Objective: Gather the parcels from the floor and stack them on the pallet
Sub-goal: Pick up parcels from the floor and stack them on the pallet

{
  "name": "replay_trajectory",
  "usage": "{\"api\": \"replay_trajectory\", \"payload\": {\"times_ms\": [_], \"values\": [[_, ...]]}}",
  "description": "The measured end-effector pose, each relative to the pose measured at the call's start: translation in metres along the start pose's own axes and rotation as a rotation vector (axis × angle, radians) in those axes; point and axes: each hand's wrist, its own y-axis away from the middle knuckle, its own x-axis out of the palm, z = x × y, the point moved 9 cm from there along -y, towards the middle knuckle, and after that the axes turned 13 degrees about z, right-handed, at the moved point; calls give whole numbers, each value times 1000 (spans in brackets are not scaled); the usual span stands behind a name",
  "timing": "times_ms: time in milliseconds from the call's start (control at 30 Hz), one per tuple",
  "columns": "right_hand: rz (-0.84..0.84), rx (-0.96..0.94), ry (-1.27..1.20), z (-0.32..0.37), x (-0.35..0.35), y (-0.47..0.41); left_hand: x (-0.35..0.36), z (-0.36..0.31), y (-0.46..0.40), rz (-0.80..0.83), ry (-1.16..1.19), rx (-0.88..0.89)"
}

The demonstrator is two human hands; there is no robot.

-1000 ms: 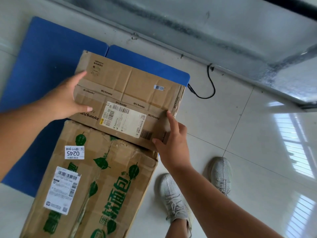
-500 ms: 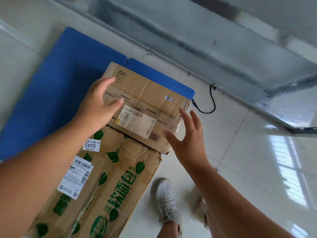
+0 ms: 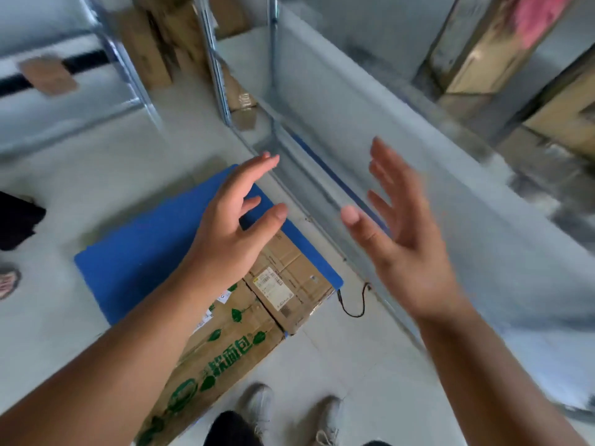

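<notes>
Two cardboard parcels lie side by side on the blue pallet [image 3: 138, 252]. The smaller brown parcel [image 3: 289, 284] with a white label sits at the pallet's far right corner. The bigger parcel with green print [image 3: 225, 352] lies nearer to me, partly under my left forearm. My left hand [image 3: 235, 226] hovers above them with fingers spread, holding nothing. Raised to the right, my right hand [image 3: 402, 239] is also spread and empty. Neither hand touches a parcel.
A grey metal wall [image 3: 402, 130] runs along the pallet's right side, with a black cable [image 3: 354, 304] at its foot. Metal shelving with cardboard boxes [image 3: 154, 49] stands beyond. My shoes [image 3: 257, 410] are on the pale tiled floor below. A dark object [image 3: 16, 220] lies at the far left.
Both hands let go of the smaller parcel, which now rests on the pallet, and rose away from it. The view has lifted and pulled back.
</notes>
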Motion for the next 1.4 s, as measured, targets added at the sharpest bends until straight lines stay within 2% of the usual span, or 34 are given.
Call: {"api": "replay_trajectory", "payload": {"times_ms": [200, 400, 633, 967, 1167, 1400], "values": [[118, -275, -51, 161, -30, 21, -36, -168, 56, -180, -61, 160], [281, -455, -159, 225, -56, 65, -23, -277, 126, -403, -194, 232], [485, -517, -215, 240, -85, 112, 46, -340, 194, -570, -257, 200], [711, -676, -237, 314, -53, 201, 85, -402, 346, -845, -355, 130], [853, -746, -231, 363, 10, 269, 91, -435, 459, -981, -402, 123], [1103, -854, -196, 424, 118, 374, 104, -456, 629, -1240, -479, 93]]}}
